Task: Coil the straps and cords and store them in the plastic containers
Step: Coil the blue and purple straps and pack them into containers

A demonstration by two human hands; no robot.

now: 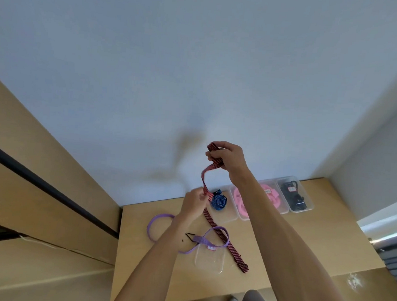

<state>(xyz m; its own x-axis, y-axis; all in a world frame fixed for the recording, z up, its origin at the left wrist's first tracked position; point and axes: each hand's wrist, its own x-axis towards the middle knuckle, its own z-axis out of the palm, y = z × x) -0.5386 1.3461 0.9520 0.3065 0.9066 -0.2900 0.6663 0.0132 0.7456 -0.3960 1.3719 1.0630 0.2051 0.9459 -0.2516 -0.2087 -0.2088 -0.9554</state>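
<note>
The right hand (227, 158) is raised above the surface (303, 245), fingers curled tight round a folded bunch of the red-and-black strap (220, 235), while the left hand (194, 203) pinches the same strap lower down. Its tail trails down across the surface, passing under a purple strap (161, 216) beside an empty container (209, 259).

1 head-worn wide-angle view looks steeply down onto the table (280, 236).
</note>
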